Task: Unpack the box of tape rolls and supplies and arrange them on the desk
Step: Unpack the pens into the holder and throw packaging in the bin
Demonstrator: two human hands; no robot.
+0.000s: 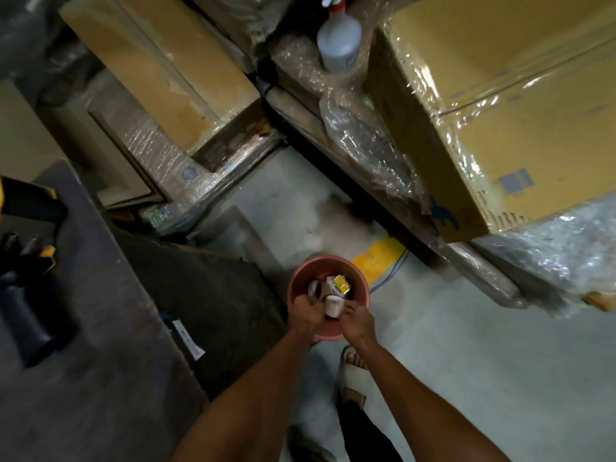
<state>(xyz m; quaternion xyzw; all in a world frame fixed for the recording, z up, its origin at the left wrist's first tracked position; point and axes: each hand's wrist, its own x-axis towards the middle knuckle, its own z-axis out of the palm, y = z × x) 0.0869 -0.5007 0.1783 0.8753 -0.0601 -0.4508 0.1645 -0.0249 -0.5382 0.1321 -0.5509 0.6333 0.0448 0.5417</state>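
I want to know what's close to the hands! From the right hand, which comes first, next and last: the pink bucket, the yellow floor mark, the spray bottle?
1. Pink bucket: under the right hand, touching.
2. Yellow floor mark: on the floor just beyond the bucket.
3. Spray bottle: far off, at the top among wrapped boxes.

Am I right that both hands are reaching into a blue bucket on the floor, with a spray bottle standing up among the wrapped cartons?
Not quite: the head view shows a pink bucket, not a blue one. The rest holds: left hand and right hand reach into it on the floor, and the spray bottle stands among the wrapped cartons.
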